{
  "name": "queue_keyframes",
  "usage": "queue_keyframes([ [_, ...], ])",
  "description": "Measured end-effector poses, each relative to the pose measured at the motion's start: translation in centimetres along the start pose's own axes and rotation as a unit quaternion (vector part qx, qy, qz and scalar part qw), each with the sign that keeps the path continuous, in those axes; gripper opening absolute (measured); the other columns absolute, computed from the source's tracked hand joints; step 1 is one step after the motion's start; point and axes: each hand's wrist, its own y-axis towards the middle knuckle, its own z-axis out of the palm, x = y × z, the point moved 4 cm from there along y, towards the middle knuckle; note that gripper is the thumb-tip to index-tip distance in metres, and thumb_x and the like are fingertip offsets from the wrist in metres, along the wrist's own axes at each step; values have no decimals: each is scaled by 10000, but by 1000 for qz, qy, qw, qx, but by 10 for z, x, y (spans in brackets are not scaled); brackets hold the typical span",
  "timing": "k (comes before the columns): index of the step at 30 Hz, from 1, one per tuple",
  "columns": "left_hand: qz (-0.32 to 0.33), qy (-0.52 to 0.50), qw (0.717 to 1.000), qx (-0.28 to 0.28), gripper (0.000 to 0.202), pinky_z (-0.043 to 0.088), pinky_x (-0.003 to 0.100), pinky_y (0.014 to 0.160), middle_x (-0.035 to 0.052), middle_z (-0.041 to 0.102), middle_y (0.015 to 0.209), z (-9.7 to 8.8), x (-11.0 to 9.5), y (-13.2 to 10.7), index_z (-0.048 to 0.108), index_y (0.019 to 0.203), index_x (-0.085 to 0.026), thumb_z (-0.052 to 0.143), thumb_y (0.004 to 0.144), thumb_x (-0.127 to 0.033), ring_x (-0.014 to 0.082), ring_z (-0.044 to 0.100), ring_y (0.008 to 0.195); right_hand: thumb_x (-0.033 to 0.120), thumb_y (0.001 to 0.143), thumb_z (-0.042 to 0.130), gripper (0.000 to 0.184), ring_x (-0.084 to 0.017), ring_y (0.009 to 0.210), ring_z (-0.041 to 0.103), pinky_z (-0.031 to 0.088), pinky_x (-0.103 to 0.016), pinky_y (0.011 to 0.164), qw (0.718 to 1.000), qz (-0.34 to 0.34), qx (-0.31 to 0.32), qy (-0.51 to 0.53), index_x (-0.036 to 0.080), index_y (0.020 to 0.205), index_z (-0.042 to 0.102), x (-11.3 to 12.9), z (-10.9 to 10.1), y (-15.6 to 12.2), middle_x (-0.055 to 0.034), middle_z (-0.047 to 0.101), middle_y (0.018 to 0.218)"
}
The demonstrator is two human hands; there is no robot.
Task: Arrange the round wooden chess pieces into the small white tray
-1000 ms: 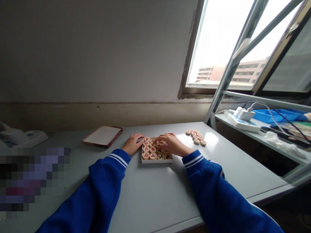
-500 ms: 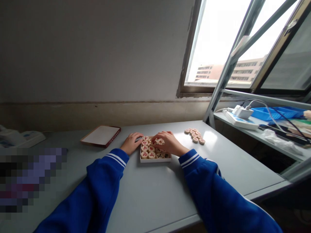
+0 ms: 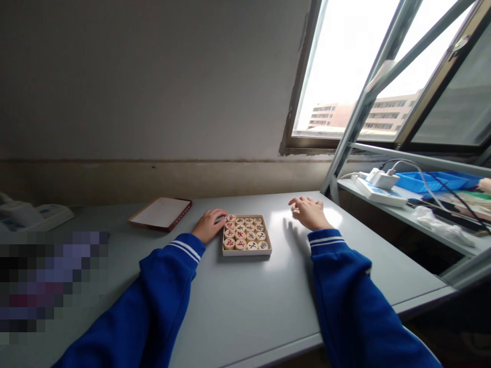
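A shallow white box (image 3: pixel 246 252) sits on the grey table (image 3: pixel 249 301), packed with round wooden chess pieces (image 3: pixel 245 233) marked in red and black. My left hand (image 3: pixel 208 225) lies at the box's left wall, fingers curled against its far left corner. My right hand (image 3: pixel 309 213) is off to the right of the box, palm down, fingers stretched over a small heap of loose pieces (image 3: pixel 294 208) that it mostly hides. I cannot see whether it holds one. Both arms are in blue sleeves with white cuff stripes.
A flat red-edged board (image 3: pixel 161 213) lies left of the box. A white device (image 3: pixel 38 217) sits at the far left. To the right, a metal shelf (image 3: pixel 422 214) carries a power strip (image 3: pixel 378 190), cables and a blue tray (image 3: pixel 441 180). A window is behind.
My right hand has left the box, where it was pressing on the pieces, and moved right to the loose heap. The pieces in the box now lie in even rows. My left hand has stayed put.
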Motion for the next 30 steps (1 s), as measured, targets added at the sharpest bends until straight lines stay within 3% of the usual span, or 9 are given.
queue_keyframes([
  [3,1,1,1000,-4,294,358,375,944,81,595,1065,0,0,0,583,957,-139,401,774,-278,213,499,1025,193,766,522,249,-194,922,491,347,-348,771,981,-139,19,135,233,1008,567,35,-2,-5,-44,564,988],
  [6,7,-2,1000,-9,290,356,379,947,77,598,1059,1,1,0,583,954,-145,406,771,-286,211,502,1022,256,744,586,266,-161,870,516,379,-296,755,919,-286,102,251,241,1010,584,78,-1,-18,-37,561,999],
  [9,7,-4,1000,-10,291,357,375,948,79,597,1062,1,2,0,582,953,-145,403,771,-284,209,504,1021,310,733,607,253,-182,915,509,371,-306,779,895,-335,125,265,249,979,609,103,2,-29,-40,563,1010],
  [13,7,-5,1000,-7,289,355,375,948,79,596,1064,1,1,0,581,951,-145,406,766,-281,209,505,1021,339,722,620,227,-206,955,490,336,-351,806,913,-317,98,239,263,936,615,108,3,-33,-25,572,996],
  [19,10,-7,1000,-11,281,366,369,936,70,601,1053,1,1,0,586,934,-154,409,764,-291,212,508,1015,277,733,611,240,-201,984,462,334,-338,799,912,-326,86,236,263,972,592,114,7,-35,-33,559,1038],
  [22,13,-7,1000,-15,271,372,368,930,65,606,1041,1,1,0,589,923,-162,411,762,-289,208,516,1000,345,711,629,219,-197,973,457,330,-338,802,916,-321,62,234,258,911,604,111,3,-32,-31,554,1001],
  [26,15,-1,1000,-13,272,368,366,934,66,606,1042,0,1,0,586,930,-162,412,762,-286,203,517,998,423,719,593,238,-209,974,449,326,-368,807,940,-269,47,202,263,894,593,81,-10,-21,-31,543,990],
  [30,9,5,1000,-1,289,355,368,946,76,597,1062,0,0,0,581,952,-149,397,771,-281,204,507,1011,429,742,532,231,-253,978,440,323,-431,803,983,-138,79,87,248,872,594,26,-10,-10,-69,536,967],
])
